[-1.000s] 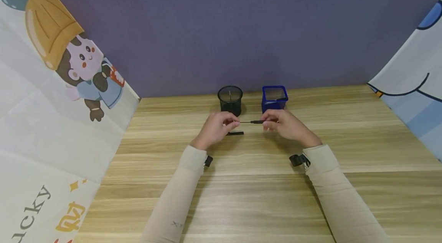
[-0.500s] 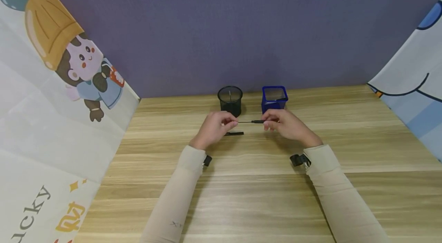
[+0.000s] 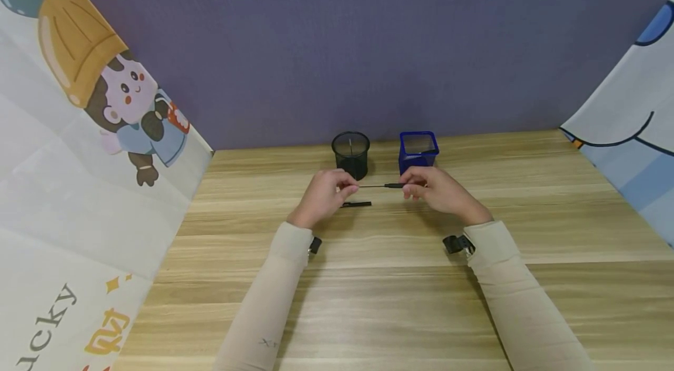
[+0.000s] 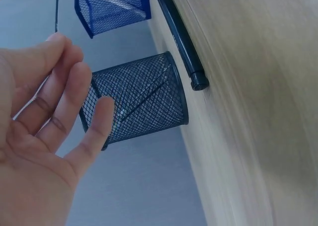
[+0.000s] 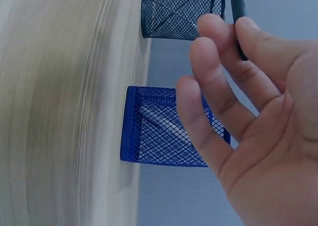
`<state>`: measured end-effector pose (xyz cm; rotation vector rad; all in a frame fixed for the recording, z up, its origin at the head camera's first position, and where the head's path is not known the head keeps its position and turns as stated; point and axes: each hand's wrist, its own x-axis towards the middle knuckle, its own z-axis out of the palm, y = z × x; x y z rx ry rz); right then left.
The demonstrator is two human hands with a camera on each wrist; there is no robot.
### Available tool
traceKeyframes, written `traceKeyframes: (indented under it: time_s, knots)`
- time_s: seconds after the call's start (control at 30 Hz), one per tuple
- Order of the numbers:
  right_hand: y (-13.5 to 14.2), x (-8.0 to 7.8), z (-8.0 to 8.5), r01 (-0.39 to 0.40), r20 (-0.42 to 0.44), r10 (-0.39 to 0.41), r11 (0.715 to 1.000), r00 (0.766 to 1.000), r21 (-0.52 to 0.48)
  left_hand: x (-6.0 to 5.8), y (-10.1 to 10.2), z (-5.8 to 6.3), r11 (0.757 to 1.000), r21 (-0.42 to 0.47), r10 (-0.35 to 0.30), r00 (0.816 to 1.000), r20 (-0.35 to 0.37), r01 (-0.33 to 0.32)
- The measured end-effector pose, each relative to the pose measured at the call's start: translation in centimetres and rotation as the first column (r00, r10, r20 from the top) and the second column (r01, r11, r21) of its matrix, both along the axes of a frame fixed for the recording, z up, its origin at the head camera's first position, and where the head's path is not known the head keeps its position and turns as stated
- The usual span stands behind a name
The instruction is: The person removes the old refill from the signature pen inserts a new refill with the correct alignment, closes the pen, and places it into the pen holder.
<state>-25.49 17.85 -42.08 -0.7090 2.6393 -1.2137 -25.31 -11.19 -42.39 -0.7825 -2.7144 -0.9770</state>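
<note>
Between my hands, level above the table, is a thin pen refill [image 3: 371,186] that sticks out of a black pen section [image 3: 394,186]. My left hand [image 3: 327,192] pinches the refill's far end between thumb and fingertips; its little finger stands apart in the left wrist view. My right hand [image 3: 437,189] pinches the black section between thumb and index finger, and the other fingers are loosely bent. The section's butt end shows below the thumb in the right wrist view. A black pen barrel [image 4: 181,35] lies on the table close by the left hand, partly hidden by it in the head view.
Behind the hands stand a round black mesh pen holder [image 3: 358,167] and a square blue mesh pen holder [image 5: 164,136]. Both contain slim things. The wooden table [image 3: 368,312] ends at a grey-purple panel [image 3: 363,55]; printed sheets hang at both sides.
My left hand has shifted slightly left, and more of the thin refill shows between the hands. My right hand has drifted a touch to the right. The barrel and holders have stayed put.
</note>
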Motion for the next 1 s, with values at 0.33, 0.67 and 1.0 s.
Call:
traceKeyframes:
  time_s: [0.33,0.67,1.0]
  knots:
    - [0.08,-0.09,-0.07,0.004,-0.003,-0.004,1.0,1.0,0.005,-0.14,-0.08,0.1,0.998,-0.059,-0.013,0.998,-0.054,0.01]
    - [0.13,-0.02,-0.02,0.004,0.0,-0.004,1.0,1.0,0.002,-0.18,-0.31,0.12,0.996,-0.089,-0.019,0.997,-0.071,0.012]
    - [0.27,-0.06,0.02,0.001,-0.001,-0.001,1.0,1.0,0.009,-0.14,-0.56,0.3,0.997,-0.071,-0.02,0.997,-0.069,0.015]
